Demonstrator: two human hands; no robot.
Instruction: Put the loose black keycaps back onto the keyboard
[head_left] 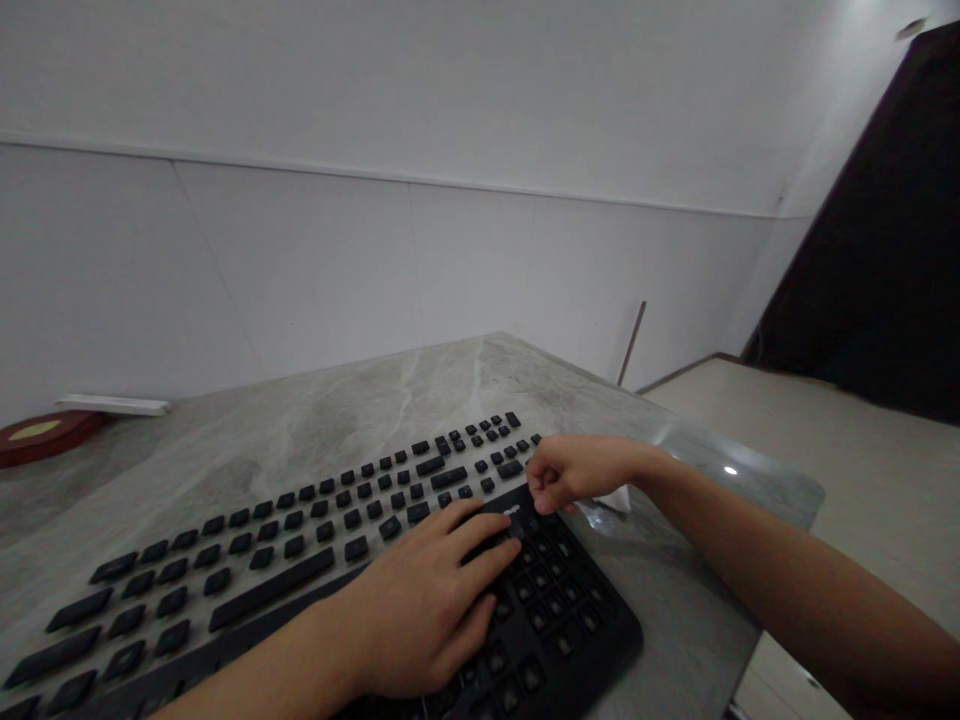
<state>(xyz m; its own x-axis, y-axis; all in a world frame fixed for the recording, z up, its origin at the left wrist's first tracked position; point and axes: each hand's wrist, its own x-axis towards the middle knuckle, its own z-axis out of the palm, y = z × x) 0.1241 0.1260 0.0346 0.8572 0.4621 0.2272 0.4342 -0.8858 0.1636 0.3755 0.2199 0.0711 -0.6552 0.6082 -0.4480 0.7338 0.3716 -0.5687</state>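
A black keyboard base (611, 625) lies on the table with its keycaps off, the bare sockets of the number-pad end showing. My left hand (431, 590) rests across it, palm down, fingers stretched out and apart. Over the far right corner of the base, my right hand (566, 472) is closed with fingers curled and thumb pressed in; anything within them is hidden. Loose black keycaps lie in rows beyond the base, among them a long space bar (271, 588). Something white and crumpled (619, 499) shows just below my right wrist.
The grey marbled table (360, 400) reaches a white wall (337, 260). At the far left are a round red-brown object (71, 437) and a white bar (124, 405). The table's right edge drops to a pale floor (817, 440); a dark curtain-like sheet (877, 240) hangs beyond.
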